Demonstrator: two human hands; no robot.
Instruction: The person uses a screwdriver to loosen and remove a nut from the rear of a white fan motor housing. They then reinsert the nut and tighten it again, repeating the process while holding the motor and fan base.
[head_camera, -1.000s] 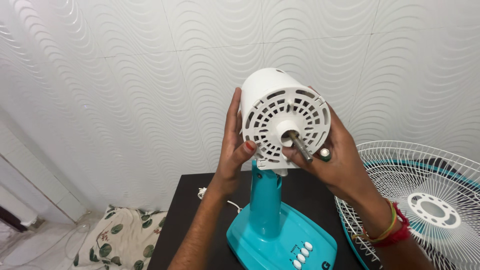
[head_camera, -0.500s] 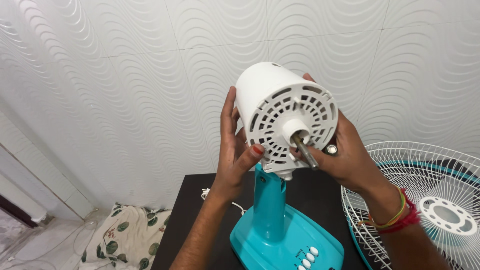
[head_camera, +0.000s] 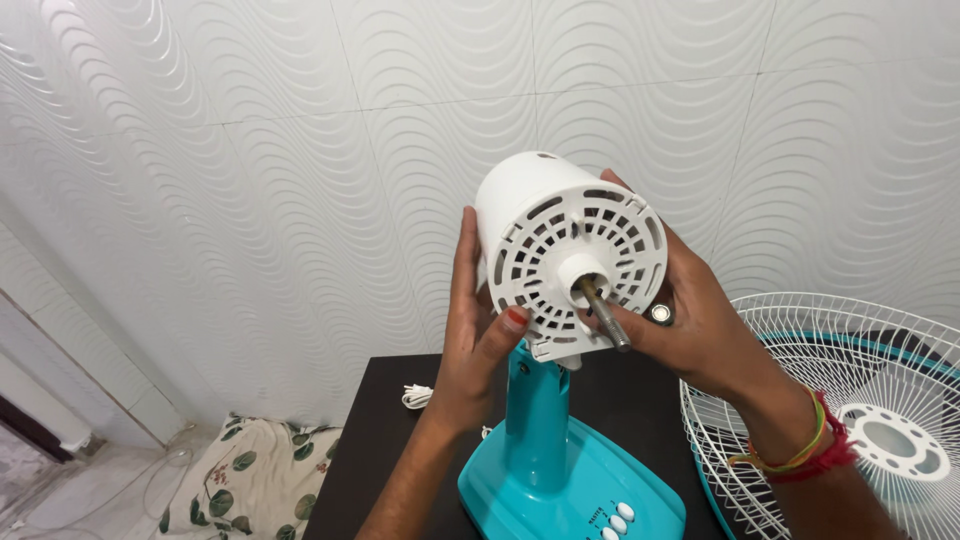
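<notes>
A white fan motor housing (head_camera: 560, 245) with a slotted front and a metal shaft (head_camera: 605, 315) stands on a teal fan stand (head_camera: 545, 440). My left hand (head_camera: 475, 330) grips the housing's left side, thumb on its lower front edge. On the other side, my right hand (head_camera: 700, 330) wraps around the housing, fingers reaching behind it and thumb near the shaft. A small round metal piece (head_camera: 660, 313) shows on one right-hand finger.
The stand's teal base has white buttons (head_camera: 615, 520) and rests on a dark table (head_camera: 400, 430). A white wire fan grille (head_camera: 850, 420) with a teal rim leans at the right. A white cord (head_camera: 415, 397) lies on the table; floral fabric (head_camera: 255, 480) is on the floor. A textured white wall rises behind.
Both hands have kept their hold on the housing. The view has shifted slightly, so the housing sits a little lower and the grille shows more at the right.
</notes>
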